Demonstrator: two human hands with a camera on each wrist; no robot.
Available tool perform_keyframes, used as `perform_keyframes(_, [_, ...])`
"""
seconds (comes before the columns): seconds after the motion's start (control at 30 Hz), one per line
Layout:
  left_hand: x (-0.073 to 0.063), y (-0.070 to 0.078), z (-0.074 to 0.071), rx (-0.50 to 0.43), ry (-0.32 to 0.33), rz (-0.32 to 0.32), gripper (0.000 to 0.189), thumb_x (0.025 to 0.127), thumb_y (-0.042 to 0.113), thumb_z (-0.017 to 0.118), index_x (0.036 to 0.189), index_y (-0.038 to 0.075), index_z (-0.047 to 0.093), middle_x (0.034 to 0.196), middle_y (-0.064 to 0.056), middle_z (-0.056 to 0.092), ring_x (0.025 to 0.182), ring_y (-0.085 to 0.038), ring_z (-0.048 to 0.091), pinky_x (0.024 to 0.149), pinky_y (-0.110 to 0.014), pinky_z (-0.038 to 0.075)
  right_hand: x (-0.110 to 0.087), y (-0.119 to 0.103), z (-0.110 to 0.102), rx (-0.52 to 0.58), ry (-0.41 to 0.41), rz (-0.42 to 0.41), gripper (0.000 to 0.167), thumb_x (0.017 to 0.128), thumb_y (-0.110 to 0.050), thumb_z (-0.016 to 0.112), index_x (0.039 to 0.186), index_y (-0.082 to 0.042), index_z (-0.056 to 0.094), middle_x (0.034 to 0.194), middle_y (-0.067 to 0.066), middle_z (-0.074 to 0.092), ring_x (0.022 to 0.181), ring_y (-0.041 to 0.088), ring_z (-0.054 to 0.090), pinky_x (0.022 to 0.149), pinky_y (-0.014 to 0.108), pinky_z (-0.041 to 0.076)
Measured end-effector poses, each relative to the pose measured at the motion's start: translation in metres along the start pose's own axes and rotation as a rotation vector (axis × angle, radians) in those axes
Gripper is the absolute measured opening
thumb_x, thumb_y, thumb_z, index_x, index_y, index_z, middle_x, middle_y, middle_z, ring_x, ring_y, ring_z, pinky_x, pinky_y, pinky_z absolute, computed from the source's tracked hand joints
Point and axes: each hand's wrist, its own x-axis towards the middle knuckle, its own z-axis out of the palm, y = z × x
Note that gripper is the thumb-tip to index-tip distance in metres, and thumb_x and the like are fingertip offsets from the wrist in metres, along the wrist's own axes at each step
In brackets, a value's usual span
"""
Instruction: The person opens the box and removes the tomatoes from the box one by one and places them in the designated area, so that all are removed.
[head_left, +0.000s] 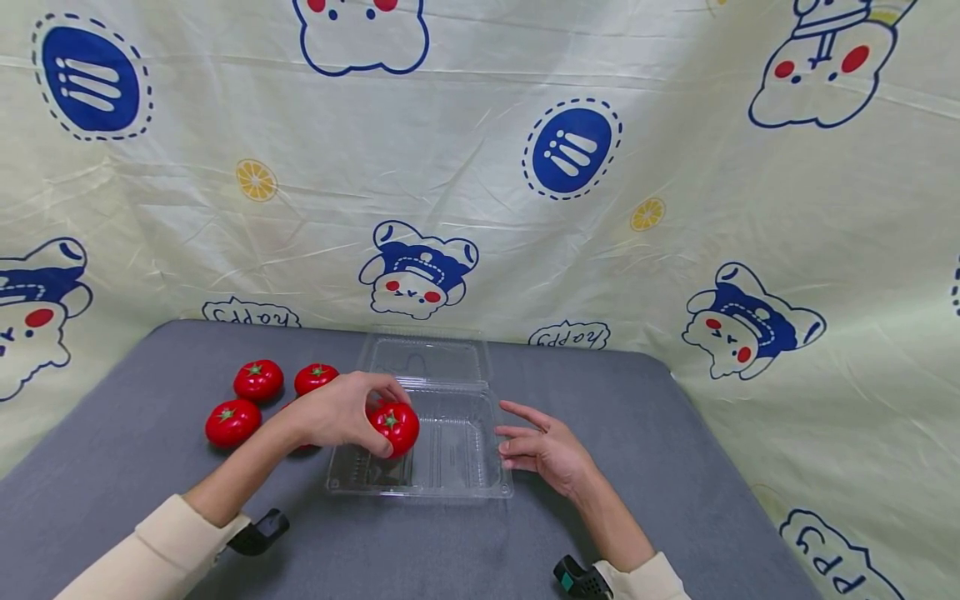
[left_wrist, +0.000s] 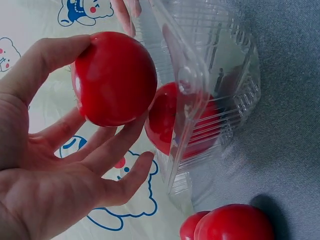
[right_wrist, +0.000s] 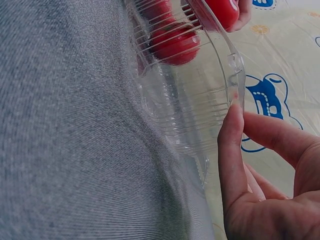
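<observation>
My left hand (head_left: 341,412) grips a red tomato (head_left: 396,429) between thumb and fingers, above the left part of a clear plastic clamshell box (head_left: 457,442). In the left wrist view another tomato (left_wrist: 170,120) shows behind the box's wall, apparently inside. Through the ribbed wall in the right wrist view I also see red tomatoes (right_wrist: 175,45); how many are inside I cannot tell. At the box's right side is my right hand (head_left: 551,454), its fingers extended and spread. One fingertip (right_wrist: 234,107) meets the rim in the right wrist view.
Left of the box, several tomatoes (head_left: 258,381) stand on the grey cloth-covered table (head_left: 660,500), one partly hidden by the left forearm. The box's lid (head_left: 427,357) lies folded back towards the printed curtain (head_left: 495,250) behind the table.
</observation>
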Motion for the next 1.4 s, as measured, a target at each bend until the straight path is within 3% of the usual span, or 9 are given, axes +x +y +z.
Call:
perform_keyframes(0.4, [-0.005, -0.003, -0.004, -0.005, 0.071, -0.020, 0.067, 0.063, 0.020, 0.091, 0.123, 0.022, 0.063, 0.129, -0.008, 0.061, 0.121, -0.033, 0.054, 0.078, -0.038, 0.061, 0.000, 0.001, 0.000, 0.007, -0.007, -0.003, 0.077, 0.087, 0.007, 0.067, 0.156, -0.006, 0.036, 0.145, 0.033, 0.050, 0.080, 0.012, 0.071, 0.075, 0.030, 0.062])
perform_keyframes(0.57, [-0.011, -0.005, -0.010, -0.008, 0.080, -0.035, 0.068, 0.065, 0.021, 0.091, 0.127, 0.021, 0.063, 0.131, -0.010, 0.060, 0.123, -0.036, 0.054, 0.079, -0.040, 0.061, 0.001, 0.001, 0.000, 0.006, -0.008, 0.001, 0.077, 0.087, 0.008, 0.067, 0.156, -0.006, 0.037, 0.146, 0.033, 0.048, 0.079, 0.011, 0.071, 0.075, 0.030, 0.062])
perform_keyframes(0.8, [-0.021, -0.011, -0.019, -0.046, 0.089, -0.009, 0.070, 0.065, 0.023, 0.092, 0.129, 0.021, 0.063, 0.130, -0.012, 0.062, 0.122, -0.037, 0.056, 0.079, -0.040, 0.061, 0.001, 0.001, 0.000, 0.010, -0.009, 0.003, 0.076, 0.087, 0.007, 0.067, 0.156, -0.007, 0.038, 0.146, 0.033, 0.048, 0.081, 0.012, 0.071, 0.075, 0.030, 0.061])
perform_keyframes(1.0, [-0.030, -0.014, -0.025, -0.071, 0.095, -0.039, 0.068, 0.066, 0.024, 0.091, 0.129, 0.022, 0.064, 0.130, -0.012, 0.061, 0.120, -0.036, 0.056, 0.078, -0.040, 0.061, 0.001, 0.001, 0.000, 0.007, -0.012, 0.003, 0.076, 0.087, 0.007, 0.067, 0.156, -0.007, 0.037, 0.146, 0.033, 0.048, 0.080, 0.011, 0.071, 0.075, 0.030, 0.061])
perform_keyframes(1.23, [-0.041, -0.019, -0.030, -0.030, 0.142, -0.049, 0.073, 0.067, 0.027, 0.091, 0.133, 0.019, 0.061, 0.129, -0.014, 0.062, 0.117, -0.034, 0.058, 0.075, -0.039, 0.061, 0.000, 0.001, 0.000, 0.004, -0.008, 0.001, 0.076, 0.087, 0.006, 0.067, 0.156, -0.008, 0.038, 0.146, 0.032, 0.049, 0.080, 0.011, 0.071, 0.076, 0.030, 0.062])
perform_keyframes(1.4, [-0.052, -0.025, -0.033, 0.010, 0.196, -0.100, 0.079, 0.065, 0.031, 0.093, 0.135, 0.018, 0.058, 0.128, -0.015, 0.061, 0.114, -0.033, 0.058, 0.073, -0.037, 0.061, 0.000, 0.001, 0.001, 0.001, -0.003, 0.003, 0.076, 0.087, 0.006, 0.068, 0.156, -0.008, 0.038, 0.145, 0.032, 0.050, 0.081, 0.012, 0.071, 0.076, 0.031, 0.062])
